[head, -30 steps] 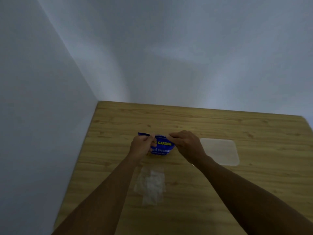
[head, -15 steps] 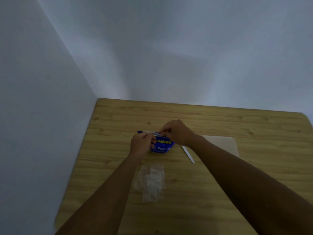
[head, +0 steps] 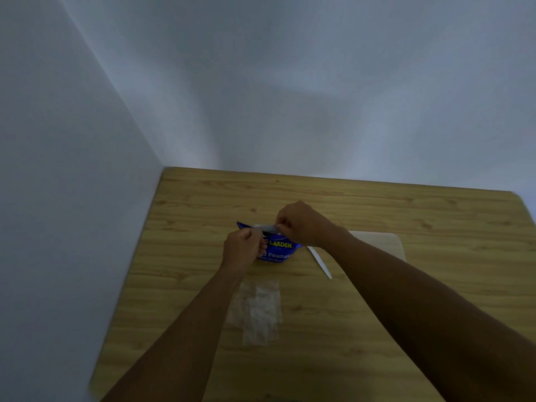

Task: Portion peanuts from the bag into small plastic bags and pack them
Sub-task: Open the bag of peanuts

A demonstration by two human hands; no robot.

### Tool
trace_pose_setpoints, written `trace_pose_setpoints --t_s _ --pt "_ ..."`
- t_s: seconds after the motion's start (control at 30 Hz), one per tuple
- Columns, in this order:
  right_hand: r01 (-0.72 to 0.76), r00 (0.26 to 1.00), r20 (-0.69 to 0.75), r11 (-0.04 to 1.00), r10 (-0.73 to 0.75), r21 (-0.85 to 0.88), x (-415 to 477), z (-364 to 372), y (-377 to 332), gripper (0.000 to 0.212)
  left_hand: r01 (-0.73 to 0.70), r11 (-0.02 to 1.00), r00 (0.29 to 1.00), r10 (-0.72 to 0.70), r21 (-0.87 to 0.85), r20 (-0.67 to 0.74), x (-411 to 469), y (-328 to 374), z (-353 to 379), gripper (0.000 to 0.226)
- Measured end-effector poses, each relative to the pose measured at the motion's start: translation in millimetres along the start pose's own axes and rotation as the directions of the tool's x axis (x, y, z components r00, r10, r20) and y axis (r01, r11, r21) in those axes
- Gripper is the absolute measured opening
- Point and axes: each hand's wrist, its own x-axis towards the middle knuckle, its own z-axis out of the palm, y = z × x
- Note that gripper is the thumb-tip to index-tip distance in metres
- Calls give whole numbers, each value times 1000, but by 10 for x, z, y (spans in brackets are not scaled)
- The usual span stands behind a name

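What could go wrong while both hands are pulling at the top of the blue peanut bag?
1. The left hand and right hand pinch the top of the blue peanut bag; if it rips suddenly, peanuts may scatter over the table.
2. The small plastic bags lie loose just nearer the person; a forearm could sweep them aside.
3. The right forearm passes close by the white utensil and might knock it.

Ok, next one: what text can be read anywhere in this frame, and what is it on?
"GARDEN": yellow capitals on the blue peanut bag; whatever precedes it is hidden by the left hand.
"Peanu": white letters below, same bag, cut off on both sides.
Smaller white line beneath that: too blurred to read.
The small plastic bags show no print.
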Motion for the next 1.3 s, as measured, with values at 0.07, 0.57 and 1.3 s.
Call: trace_pose_setpoints --t_s 0.07,0.57,1.3 --pt "-15 999 -40 1000 15 -2 29 6 41 21 6 1000 1000 -6 -16 8 -33 0 -12 30" --pt "-23 972 -235 998 9 -54 149 -47 78 22 30 981 997 -15 -190 81 -243 -94 -67 39" --pt "-204 728 -431 769 533 606 -526 407 255 14 78 997 995 -76 -22 71 -240 -408 -202 51"
